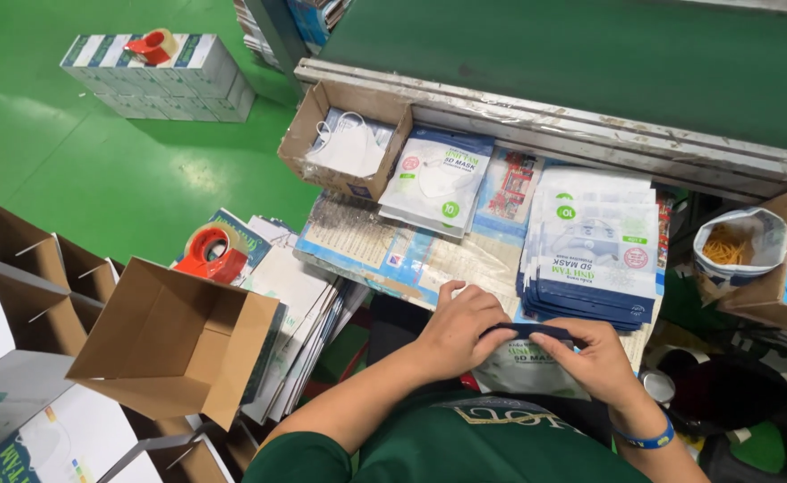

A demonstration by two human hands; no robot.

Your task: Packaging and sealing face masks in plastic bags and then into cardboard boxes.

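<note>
My left hand (456,333) and my right hand (595,358) both pinch the dark blue top edge of a flat mask pouch (526,368) held near my chest. The pouch is white and blue with a mask inside. Just beyond my hands lies a stack of the same pouches (590,250), fanned slightly. A single filled pouch (438,179) lies further back, beside a small cardboard box holding white masks (347,139).
An open empty cardboard carton (183,340) stands at my left, with a red tape dispenser (214,253) behind it. Flat carton sheets (299,304) lie stacked underneath. A bag of rubber bands (733,246) sits at the right. A second dispenser (153,46) rests on boxes on the green floor.
</note>
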